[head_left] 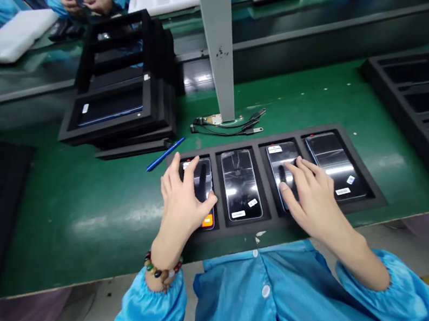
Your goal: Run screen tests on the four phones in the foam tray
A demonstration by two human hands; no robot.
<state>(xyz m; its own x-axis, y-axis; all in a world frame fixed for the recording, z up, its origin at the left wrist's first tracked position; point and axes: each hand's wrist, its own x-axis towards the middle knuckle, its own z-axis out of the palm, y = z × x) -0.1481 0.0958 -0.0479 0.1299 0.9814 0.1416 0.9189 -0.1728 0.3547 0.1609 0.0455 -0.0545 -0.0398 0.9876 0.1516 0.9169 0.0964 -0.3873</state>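
4 phones [240, 184] in blk tray [250, 227], long axes approx. fore-aft, scrns up.

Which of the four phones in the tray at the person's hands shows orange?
The leftmost phone, partly covered by the left hand: an orange patch shows near its lower end. No orange is visible on the other three.

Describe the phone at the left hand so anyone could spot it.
On the near side of the grey post, find the black four-slot tray. The phone lies in its leftmost slot, partly hidden by the left hand. Among the four phones, only this one shows an orange patch at its near end.
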